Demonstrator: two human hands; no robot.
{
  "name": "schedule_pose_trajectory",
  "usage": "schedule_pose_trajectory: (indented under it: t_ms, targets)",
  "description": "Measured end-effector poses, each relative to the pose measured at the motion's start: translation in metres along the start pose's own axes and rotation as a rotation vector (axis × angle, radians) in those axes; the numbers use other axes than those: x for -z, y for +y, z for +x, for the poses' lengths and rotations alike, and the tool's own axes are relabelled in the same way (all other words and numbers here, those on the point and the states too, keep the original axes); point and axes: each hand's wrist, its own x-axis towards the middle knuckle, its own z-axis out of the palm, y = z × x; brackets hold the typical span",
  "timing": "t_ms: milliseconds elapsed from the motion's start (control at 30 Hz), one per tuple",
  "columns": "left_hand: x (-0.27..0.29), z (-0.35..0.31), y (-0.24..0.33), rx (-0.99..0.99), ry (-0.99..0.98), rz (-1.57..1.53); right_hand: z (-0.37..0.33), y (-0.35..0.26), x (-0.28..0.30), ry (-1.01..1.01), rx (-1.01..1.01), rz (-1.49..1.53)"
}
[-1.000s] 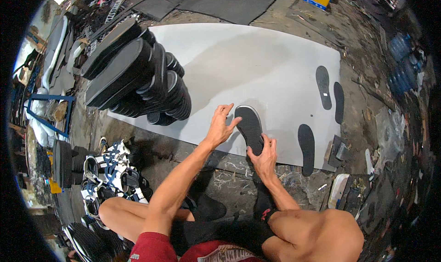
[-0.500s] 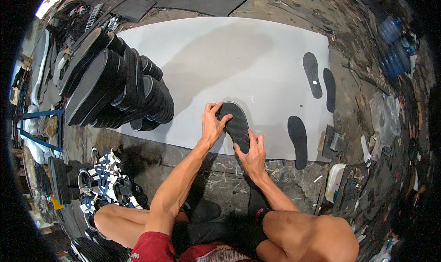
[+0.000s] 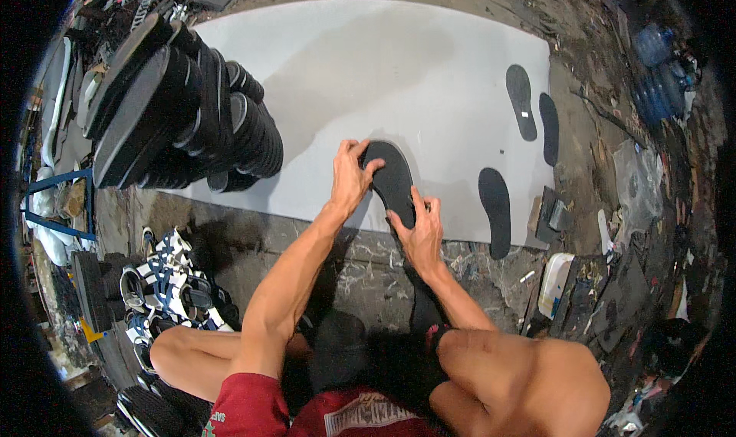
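Observation:
A black shoe sole (image 3: 392, 175) lies at the near edge of a white sheet, its wide end pointing away from me. My left hand (image 3: 353, 176) grips the wide end from the left, with the thumb on top and fingers at the rim. At the narrower part, my right hand (image 3: 421, 228) holds the right edge between thumb and fingers. The sole's near end is partly hidden behind that hand. To the right, a loose black sole (image 3: 495, 211) rests partly over the sheet's near edge.
The white sheet (image 3: 368, 69) covers the ground ahead. Stacked thick black soles (image 3: 157, 115) stand at its left. Two more flat soles (image 3: 520, 100) lie at the far right. White-and-dark sandal straps (image 3: 172, 284) are piled near my left knee. A white tray (image 3: 556, 284) sits at right.
The whole scene sits higher in the picture, as the view has tilted down. Both hands keep their grip on the sole, with little visible movement against the sheet.

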Motion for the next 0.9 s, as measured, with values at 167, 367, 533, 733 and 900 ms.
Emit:
schedule_pose_trajectory:
  t_ms: [167,367,533,733,900]
  targets:
    - [0.003,-0.001,0.002,0.025,-0.019,-0.015,-0.011,0.031,0.02,-0.068,-0.106,0.194]
    - [-0.002,-0.003,0.007,0.038,0.01,-0.038,-0.05,0.035,0.036,-0.099,0.012,0.158]
    - [0.001,-0.003,0.007,0.06,-0.008,-0.051,-0.051,0.04,0.019,-0.041,0.025,0.156]
    - [-0.001,-0.005,0.002,-0.004,-0.006,0.029,-0.053,0.044,0.018,0.011,0.16,0.052]
    - [-0.006,-0.007,0.002,-0.089,0.023,0.141,-0.05,0.047,0.019,0.029,0.182,0.044]
